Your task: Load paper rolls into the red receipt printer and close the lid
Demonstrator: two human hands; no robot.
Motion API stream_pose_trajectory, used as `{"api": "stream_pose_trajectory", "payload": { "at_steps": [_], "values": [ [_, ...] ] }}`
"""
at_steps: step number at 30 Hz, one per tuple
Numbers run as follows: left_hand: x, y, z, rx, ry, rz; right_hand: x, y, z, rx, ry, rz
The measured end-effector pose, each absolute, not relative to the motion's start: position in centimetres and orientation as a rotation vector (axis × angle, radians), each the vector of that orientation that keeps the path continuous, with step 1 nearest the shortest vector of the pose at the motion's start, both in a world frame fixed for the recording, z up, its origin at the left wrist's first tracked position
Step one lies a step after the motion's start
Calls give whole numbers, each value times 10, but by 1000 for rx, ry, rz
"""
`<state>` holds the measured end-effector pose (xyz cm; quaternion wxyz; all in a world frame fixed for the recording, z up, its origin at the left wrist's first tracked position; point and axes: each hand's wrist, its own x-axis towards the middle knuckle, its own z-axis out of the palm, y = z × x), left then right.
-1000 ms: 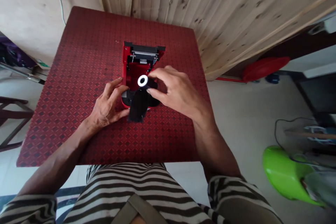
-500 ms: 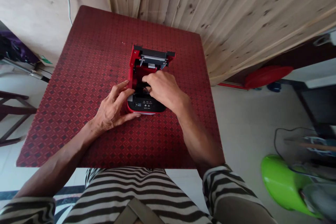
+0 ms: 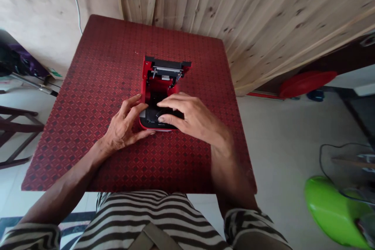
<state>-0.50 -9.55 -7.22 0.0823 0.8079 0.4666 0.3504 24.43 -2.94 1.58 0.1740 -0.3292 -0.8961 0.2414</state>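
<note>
A small red and black device (image 3: 160, 127) sits on the red patterned table (image 3: 96, 66), its lid (image 3: 166, 68) raised at the back and its inside exposed. My left hand (image 3: 124, 123) steadies its left side, with fingers on the left edge and the thumb along the front. Over the front right part is my right hand (image 3: 187, 115), thumb and fingers closed around a dark part (image 3: 159, 114) lying above the front panel. The right hand hides much of that part and the device's right side.
Wooden wall boards (image 3: 205, 4) rise behind the table. A dark wooden stool (image 3: 17, 127) stands at the left. On the floor at the right are a bright green plastic object (image 3: 334, 207) and a loose cable (image 3: 325, 164).
My right hand has come out of the device's cavity toward the front panel, with a dark part now at its fingertips. The left hand keeps its place on the device. The view has shifted slightly.
</note>
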Motion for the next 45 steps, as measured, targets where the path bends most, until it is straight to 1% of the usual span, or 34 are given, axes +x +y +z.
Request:
{"api": "stream_pose_trajectory", "payload": {
  "at_steps": [4, 9, 13, 16, 19, 21, 26, 33, 38, 45],
  "values": [
    [-7, -96, -67, 2435, 1397, 1046, 248, -43, 1, -880, -2438, 613],
    [-17, -84, -37, 2431, 1305, 1011, 247, -52, -12, -866, -2353, 360],
    [-18, -50, -7, 2467, 1439, 1218, 245, -55, -18, -776, -2267, 262],
    [-10, -14, 3, 2434, 1467, 1356, 243, -58, -18, -770, -2236, 175],
    [-3, 11, 1, 2329, 1374, 1267, 241, -63, -16, -822, -2245, 61],
    [0, 14, -2, 2297, 1336, 1179, 241, -67, -14, -840, -2282, 4],
    [3, -19, -3, 2317, 1351, 1118, 243, -76, -18, -812, -2363, -77],
    [-6, -60, -27, 2369, 1171, 1050, 242, -84, -27, -829, -2248, -113],
    [-11, -65, -43, 2460, 1101, 1019, 241, -84, -28, -807, -2196, -106],
    [-13, -63, -45, 2663, 1107, 992, 243, -84, -32, -818, -2226, -78]
  ]
}}
